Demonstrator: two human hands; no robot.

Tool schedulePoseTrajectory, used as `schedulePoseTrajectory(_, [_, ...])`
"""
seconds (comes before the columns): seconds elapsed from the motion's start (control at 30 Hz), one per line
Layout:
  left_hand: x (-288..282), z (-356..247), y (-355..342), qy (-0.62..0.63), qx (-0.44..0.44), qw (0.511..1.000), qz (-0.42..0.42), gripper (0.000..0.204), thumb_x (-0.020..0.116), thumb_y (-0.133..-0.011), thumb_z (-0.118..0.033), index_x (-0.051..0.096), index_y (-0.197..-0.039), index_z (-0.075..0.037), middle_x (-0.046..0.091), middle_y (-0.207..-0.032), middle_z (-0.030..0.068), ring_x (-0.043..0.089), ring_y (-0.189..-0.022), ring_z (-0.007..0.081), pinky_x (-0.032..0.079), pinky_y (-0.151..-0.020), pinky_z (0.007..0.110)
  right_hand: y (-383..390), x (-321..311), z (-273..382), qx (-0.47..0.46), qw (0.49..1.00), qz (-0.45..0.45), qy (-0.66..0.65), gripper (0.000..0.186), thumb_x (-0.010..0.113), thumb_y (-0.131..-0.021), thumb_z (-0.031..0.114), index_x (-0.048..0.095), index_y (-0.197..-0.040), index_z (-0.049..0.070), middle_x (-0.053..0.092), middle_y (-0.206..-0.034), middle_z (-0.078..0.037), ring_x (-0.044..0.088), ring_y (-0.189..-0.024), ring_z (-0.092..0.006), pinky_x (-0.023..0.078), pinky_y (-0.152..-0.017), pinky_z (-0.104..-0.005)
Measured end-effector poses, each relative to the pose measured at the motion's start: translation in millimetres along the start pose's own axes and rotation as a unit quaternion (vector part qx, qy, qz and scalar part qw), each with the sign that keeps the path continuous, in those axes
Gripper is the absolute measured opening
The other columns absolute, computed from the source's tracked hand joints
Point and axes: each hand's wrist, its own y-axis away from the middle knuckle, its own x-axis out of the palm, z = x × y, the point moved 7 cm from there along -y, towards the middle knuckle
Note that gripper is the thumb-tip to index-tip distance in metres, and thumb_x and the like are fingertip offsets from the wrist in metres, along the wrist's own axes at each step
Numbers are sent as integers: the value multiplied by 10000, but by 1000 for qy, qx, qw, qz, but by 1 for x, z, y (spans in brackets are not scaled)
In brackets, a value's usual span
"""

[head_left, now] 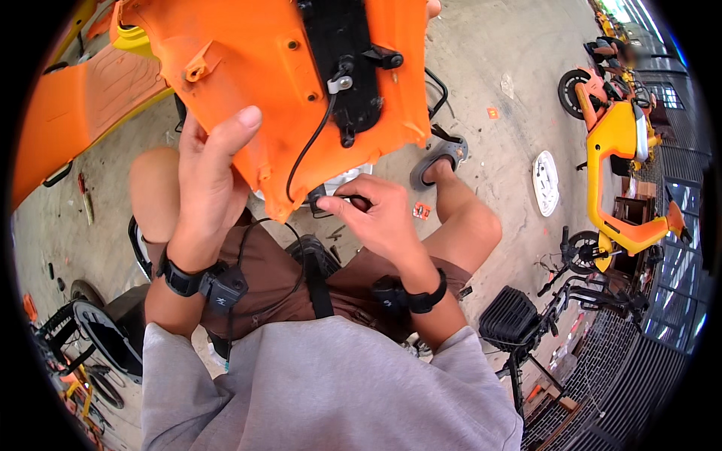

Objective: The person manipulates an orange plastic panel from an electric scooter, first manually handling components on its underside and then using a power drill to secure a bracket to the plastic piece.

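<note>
My left hand [214,165] grips the left side of an orange plastic panel [248,68], thumb resting on its inner face. A long black fitting [342,45] runs down the panel, with a silver clamp [338,86] holding a thin black cable [301,158]. At the panel's lower edge my right hand [368,218] is closed around a small black connector [317,197] and cable, its thumb and fingers pinched there. Part of a whitish object [353,171] shows behind the panel; the rest of it is hidden.
An orange-and-yellow scooter body [83,113] lies at upper left. Right are a standing yellow scooter [609,180], a white plastic part [546,183] on the floor and a black-basket bike [502,316]. A vehicle with an open black compartment [105,334] is at lower left. My legs flank the panel.
</note>
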Motion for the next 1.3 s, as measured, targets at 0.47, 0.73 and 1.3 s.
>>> schedulePoseTrajectory(0.47, [-21, 1, -8, -86, -20, 994, -56, 520, 665, -872, -159, 458, -1315, 15, 581, -1214, 107, 594, -1104, 199, 505, -918, 333, -31, -57, -42, -1, 999, -9, -45, 164, 794, -777, 124, 724, -844, -8, 643, -733, -71, 559, -637, -135, 422, -594, -270])
schedulePoseTrajectory(0.73, [-35, 5, -5, -232, -62, 969, -64, 511, 597, -907, -183, 459, -1332, 65, 579, -1282, 135, 590, -1155, 254, 466, -993, 380, -31, -61, -30, -63, 987, -143, 31, 206, 841, -730, 166, 720, -822, 27, 556, -632, -49, 510, -551, -130, 392, -501, -262])
schedulePoseTrajectory(1.3, [-13, 19, -1, -236, -72, 968, 40, 538, 672, -802, -94, 475, -1284, 44, 608, -1163, 106, 604, -1060, 202, 471, -932, 341, -23, -79, -52, 27, 976, -197, -85, 220, 795, -830, 163, 665, -859, -13, 591, -720, 20, 460, -612, -38, 373, -539, -210])
